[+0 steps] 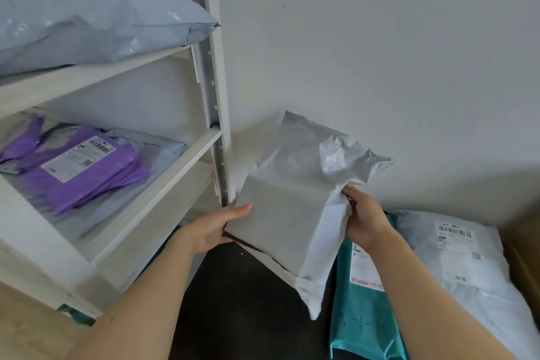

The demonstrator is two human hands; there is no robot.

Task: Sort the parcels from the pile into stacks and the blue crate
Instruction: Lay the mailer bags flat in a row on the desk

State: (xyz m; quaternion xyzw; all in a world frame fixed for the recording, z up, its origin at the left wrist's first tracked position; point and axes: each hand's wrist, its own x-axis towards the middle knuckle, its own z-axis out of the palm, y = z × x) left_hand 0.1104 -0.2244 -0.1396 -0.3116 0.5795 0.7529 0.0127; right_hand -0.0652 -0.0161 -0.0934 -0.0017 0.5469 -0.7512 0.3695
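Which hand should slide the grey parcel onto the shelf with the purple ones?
Left, probably. The left hand grips the grey parcel at the edge nearest the shelf; the right hand pinches its flap on the far side.

left grip [216, 228] clasping, right grip [363, 221] pinching

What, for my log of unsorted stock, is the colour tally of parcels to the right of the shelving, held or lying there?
Grey: 1, the grey parcel, gripped by the left hand and right hand
Teal: 1, the teal parcel, lying below it
White: 1, the white parcel, beside the teal one
Total: 3
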